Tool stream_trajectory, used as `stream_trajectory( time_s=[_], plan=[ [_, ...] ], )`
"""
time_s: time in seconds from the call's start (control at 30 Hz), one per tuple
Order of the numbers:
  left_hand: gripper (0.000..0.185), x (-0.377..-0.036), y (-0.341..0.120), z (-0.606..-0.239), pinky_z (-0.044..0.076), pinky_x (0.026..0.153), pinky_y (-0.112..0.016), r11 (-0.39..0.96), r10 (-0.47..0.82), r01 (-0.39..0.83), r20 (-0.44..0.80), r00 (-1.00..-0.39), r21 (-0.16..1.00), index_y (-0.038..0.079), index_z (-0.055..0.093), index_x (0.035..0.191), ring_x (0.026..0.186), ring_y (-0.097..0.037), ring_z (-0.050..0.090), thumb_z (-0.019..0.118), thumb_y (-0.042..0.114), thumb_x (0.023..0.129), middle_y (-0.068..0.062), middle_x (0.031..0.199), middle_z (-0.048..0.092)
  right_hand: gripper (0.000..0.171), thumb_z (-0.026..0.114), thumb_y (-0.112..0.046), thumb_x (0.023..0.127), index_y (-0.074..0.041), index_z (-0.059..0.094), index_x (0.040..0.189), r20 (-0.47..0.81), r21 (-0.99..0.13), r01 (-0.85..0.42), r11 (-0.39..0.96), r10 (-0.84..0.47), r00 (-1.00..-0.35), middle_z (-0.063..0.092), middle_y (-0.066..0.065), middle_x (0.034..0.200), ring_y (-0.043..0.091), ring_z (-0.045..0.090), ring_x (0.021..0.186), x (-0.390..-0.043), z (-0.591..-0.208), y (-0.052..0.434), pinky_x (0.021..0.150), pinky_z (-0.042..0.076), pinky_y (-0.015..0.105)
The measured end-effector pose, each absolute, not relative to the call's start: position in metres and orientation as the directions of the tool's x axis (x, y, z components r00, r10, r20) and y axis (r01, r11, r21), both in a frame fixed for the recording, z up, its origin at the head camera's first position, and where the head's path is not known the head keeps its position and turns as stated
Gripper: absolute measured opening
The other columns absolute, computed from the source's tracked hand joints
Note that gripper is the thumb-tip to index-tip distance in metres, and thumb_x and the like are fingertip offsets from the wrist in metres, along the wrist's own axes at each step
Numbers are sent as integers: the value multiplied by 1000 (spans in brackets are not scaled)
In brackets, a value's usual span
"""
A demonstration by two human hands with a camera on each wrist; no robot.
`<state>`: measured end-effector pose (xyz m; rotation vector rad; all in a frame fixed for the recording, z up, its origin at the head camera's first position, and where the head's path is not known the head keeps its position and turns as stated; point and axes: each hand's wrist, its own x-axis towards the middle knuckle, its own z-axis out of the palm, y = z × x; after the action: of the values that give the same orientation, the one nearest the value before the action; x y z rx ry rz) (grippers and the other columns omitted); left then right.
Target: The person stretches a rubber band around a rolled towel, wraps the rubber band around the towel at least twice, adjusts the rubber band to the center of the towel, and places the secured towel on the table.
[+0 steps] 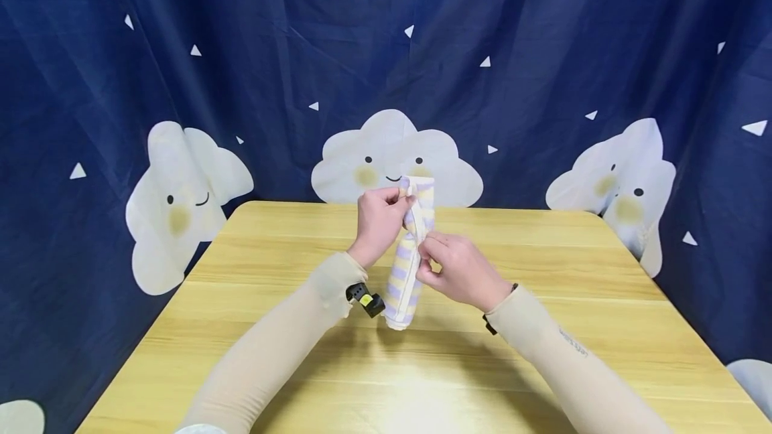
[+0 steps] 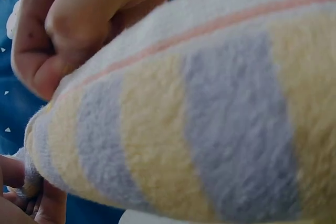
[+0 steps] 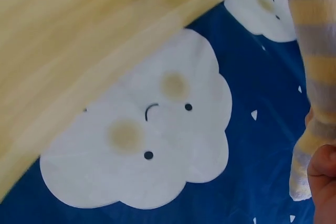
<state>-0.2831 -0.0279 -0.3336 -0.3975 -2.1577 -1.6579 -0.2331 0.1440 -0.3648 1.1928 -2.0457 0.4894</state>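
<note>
A rolled striped towel (image 1: pixel 407 256) is being held upright above the table (image 1: pixel 253 327), roughly over its far middle, lower end hanging just over the wood. The top part is being gripped by the left hand (image 1: pixel 378 220), fingers curled round the upper edge and pinching it. The middle of the roll is being pinched by the right hand (image 1: pixel 460 270), fingers bent in against the front fold. Both hands are being kept closed on the cloth, none of the fingers spread. In the left wrist view the towel (image 2: pixel 210 129) is filling the frame, yellow and lilac bands with a thin pink line, and curled fingers (image 2: pixel 63 30) are being pressed onto its edge. In the right wrist view only a strip of towel (image 3: pixel 315 77) is being shown at the right edge, with a fingertip (image 3: pixel 324 174) touching its lower end; the grip itself cannot be made out there. Beige sleeves (image 1: pixel 283 347) are being worn on both arms, a small black and yellow device (image 1: pixel 364 300) being strapped at the left wrist. A dark blue curtain (image 1: pixel 512 39) with white clouds is hanging behind the table.
</note>
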Motion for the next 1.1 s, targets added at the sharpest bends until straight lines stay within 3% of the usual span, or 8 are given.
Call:
stream_trajectory(
  time_s=[0.23,0.4,0.53,0.7,0.8,0.93,1.1],
  plan=[
    [32,-279,-25,-339,44,47,-23,232,34,487,494,-869,842,8,60,60,50,-11,52,69,12,91,-1,57,58,13,59,-1,73,-10,51,78,722,6,-867,499,-602,-341,50,-2,72,8,44,62,-224,-374,147,56,39,20],
    [9,-279,-28,-340,51,46,-27,123,193,448,422,-886,885,6,64,89,56,-13,55,63,14,91,-5,73,59,15,61,-2,74,-10,50,81,723,-89,-865,495,-565,-397,47,-1,70,6,42,63,-226,-371,154,55,36,18],
    [23,-284,-34,-336,55,50,-30,-73,371,334,337,-865,940,0,58,113,64,-17,61,56,9,92,-10,88,60,17,61,1,76,-12,51,80,729,-228,-859,459,-504,-463,43,0,69,6,38,61,-228,-368,159,53,33,18],
    [39,-290,-42,-330,58,64,-32,-209,579,177,267,-771,962,2,45,132,83,-21,64,55,3,95,-11,105,60,19,61,2,78,-14,51,79,714,-327,-829,453,-456,-531,44,0,69,9,42,62,-229,-367,165,54,36,20],
    [42,-293,-46,-326,59,66,-32,-178,606,155,232,-761,972,6,46,133,83,-22,65,62,3,94,-10,106,63,18,63,2,82,-14,54,81,713,-351,-821,450,-440,-546,47,0,70,10,47,65,-227,-367,168,56,41,23],
    [34,-295,-45,-319,50,53,-27,-6,524,244,211,-825,970,8,60,117,60,-17,57,77,16,88,-6,87,64,15,65,2,87,-12,61,87,753,-306,-838,452,-424,-503,50,-2,73,11,50,67,-225,-366,169,56,46,27],
    [32,-297,-40,-314,53,64,-27,195,398,374,275,-875,907,11,71,105,72,-14,62,84,26,80,-1,89,70,6,68,-6,92,-8,68,99,790,-120,-831,543,-455,-411,56,-3,78,12,52,66,-223,-363,162,58,45,26]
  ],
)
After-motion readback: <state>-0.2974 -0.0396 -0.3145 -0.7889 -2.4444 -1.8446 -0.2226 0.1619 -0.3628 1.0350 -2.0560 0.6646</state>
